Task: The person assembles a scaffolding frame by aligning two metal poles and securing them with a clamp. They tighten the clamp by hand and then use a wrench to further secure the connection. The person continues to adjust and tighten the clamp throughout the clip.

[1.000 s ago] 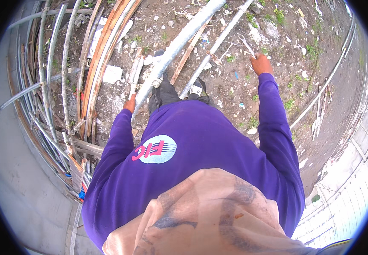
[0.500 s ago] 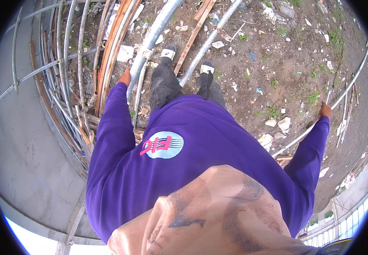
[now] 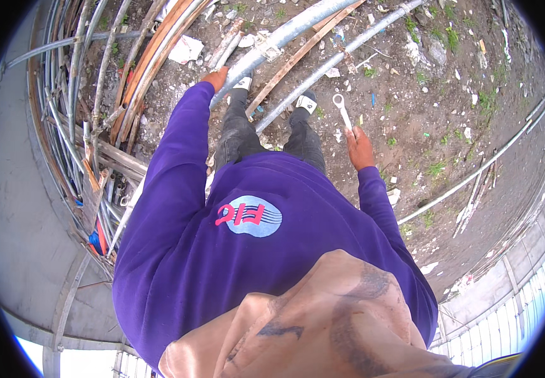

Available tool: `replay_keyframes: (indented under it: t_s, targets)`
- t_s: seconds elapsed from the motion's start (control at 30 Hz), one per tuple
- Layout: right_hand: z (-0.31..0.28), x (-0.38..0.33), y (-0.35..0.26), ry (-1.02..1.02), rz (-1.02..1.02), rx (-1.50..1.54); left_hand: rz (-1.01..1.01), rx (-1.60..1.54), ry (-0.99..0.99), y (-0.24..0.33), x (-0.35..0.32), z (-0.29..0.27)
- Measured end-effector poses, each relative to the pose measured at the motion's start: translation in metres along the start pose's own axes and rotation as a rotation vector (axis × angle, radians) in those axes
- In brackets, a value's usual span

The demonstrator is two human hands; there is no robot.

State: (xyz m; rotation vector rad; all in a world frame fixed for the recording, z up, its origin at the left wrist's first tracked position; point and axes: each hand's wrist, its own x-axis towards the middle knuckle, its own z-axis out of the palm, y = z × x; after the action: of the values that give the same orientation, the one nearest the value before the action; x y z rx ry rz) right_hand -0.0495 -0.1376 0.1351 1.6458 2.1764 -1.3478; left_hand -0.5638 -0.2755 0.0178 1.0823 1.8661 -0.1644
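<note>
My left hand (image 3: pixel 218 79) is closed at the side of a thick grey metal pipe (image 3: pixel 298 28), its fingers partly hidden behind it. Around that pipe sits a pale clamp-like fitting (image 3: pixel 270 50). In front of my right leg, my right hand (image 3: pixel 361 150) grips a wrench (image 3: pixel 344 112) by its handle. The ring end of the wrench points away from me, and its lower end is hidden in my hand.
A thinner metal pipe (image 3: pixel 332 61) and a wooden plank (image 3: pixel 298 57) slant past my feet. Stacked poles and timber (image 3: pixel 77 82) lie on the left beside a grey concrete surface (image 3: pixel 14 208). Another long pipe (image 3: pixel 474 181) crosses the littered dirt at right.
My right hand has come inward from the far right, bringing the wrench into plain view. My left hand has moved forward and right, staying at the thick pipe. The view has shifted.
</note>
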Motion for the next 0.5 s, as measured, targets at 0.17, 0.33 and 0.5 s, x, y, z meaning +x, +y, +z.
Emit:
replay_keyframes:
  t_s: [0.17, 0.33, 0.5]
  targets:
    - [0.064, 0.075, -0.189, -0.173, -0.188, 0.307, -0.098, -0.333, 0.038, 0.008, -0.004, -0.006]
    - [0.12, 0.104, -0.25, -0.165, 0.087, 0.52, -0.204, -0.443, 0.009, 0.02, -0.001, -0.002]
    - [0.152, 0.106, -0.262, -0.177, 0.257, 0.853, -0.188, -0.482, -0.04, 0.022, -0.006, -0.01]
